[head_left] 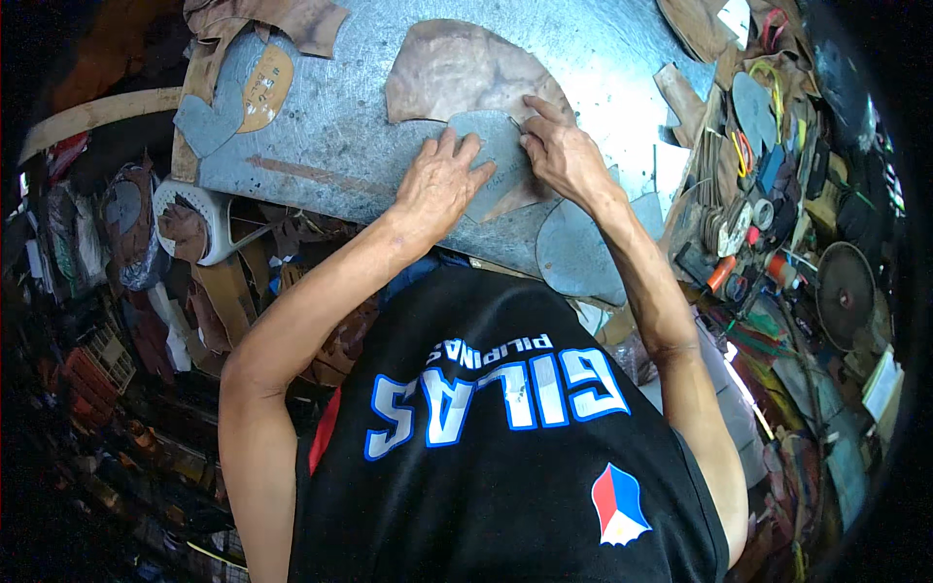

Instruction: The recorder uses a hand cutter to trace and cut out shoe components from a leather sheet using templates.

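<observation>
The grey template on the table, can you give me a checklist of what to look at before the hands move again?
1. Left hand on the grey template: ok, fingertips rest on it.
2. Grey template over the brown leather piece: ok, it overlaps the lower part.
3. Right hand gripping the thin dark tool: ok, pinched in the fingers.
4. Tool's tip touching the leather: cannot tell, too small.
5. Tan template away from both hands: ok, off to the left.
6. Nothing under the right forearm: not ok, a rounded grey piece reaches beneath.
</observation>
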A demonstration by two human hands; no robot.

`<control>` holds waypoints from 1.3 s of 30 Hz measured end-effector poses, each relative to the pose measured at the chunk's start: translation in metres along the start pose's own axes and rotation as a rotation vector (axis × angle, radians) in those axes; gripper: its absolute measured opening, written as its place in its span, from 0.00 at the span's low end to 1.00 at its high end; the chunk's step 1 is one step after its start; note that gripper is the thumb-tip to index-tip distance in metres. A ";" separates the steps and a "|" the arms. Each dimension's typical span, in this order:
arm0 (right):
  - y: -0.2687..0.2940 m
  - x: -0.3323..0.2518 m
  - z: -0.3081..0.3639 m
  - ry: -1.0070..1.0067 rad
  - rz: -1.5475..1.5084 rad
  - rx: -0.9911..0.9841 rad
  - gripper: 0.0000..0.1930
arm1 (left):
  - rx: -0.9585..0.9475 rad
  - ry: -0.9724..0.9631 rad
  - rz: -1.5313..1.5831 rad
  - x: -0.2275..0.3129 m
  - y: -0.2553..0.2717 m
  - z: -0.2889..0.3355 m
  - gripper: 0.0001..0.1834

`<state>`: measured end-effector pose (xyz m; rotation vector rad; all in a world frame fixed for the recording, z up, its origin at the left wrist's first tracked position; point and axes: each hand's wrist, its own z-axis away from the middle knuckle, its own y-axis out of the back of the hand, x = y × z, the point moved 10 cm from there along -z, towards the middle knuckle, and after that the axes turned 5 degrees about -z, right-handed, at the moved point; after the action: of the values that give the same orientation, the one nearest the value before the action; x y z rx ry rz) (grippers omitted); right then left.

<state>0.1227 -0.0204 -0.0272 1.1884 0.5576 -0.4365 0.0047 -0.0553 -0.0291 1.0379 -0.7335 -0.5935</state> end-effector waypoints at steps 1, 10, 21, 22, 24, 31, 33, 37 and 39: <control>0.000 0.002 0.003 -0.023 -0.002 0.013 0.11 | 0.012 0.000 -0.013 0.000 0.001 -0.001 0.24; -0.007 0.013 0.063 -0.172 -0.055 0.097 0.13 | 0.038 -0.025 -0.052 -0.001 0.005 -0.007 0.25; -0.021 0.028 0.087 -0.401 -0.064 0.064 0.19 | 0.093 -0.179 -0.069 0.005 0.011 -0.003 0.31; -0.031 0.026 0.087 -0.280 -0.056 0.125 0.17 | 0.097 -0.223 -0.086 0.006 0.014 0.001 0.30; -0.023 0.016 0.088 -0.227 -0.019 0.240 0.17 | 0.124 -0.324 -0.108 0.013 0.017 0.000 0.29; -0.005 0.049 0.144 -0.557 -0.850 0.866 0.17 | 0.038 -0.451 -0.221 0.020 0.010 -0.019 0.22; 0.003 0.017 0.161 -0.648 -1.198 1.140 0.21 | 0.045 -0.474 -0.276 0.021 0.003 -0.022 0.24; -0.059 0.011 0.159 -0.844 -0.715 0.966 0.18 | -0.014 -0.506 -0.332 0.033 0.003 -0.036 0.32; -0.047 -0.015 0.149 -0.828 -0.520 0.991 0.17 | -0.023 -0.519 -0.372 0.033 0.000 -0.038 0.35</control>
<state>0.1089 -0.1764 -0.0130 1.6104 -0.1448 -1.6900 0.0548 -0.0584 -0.0330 1.0146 -0.9875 -1.2188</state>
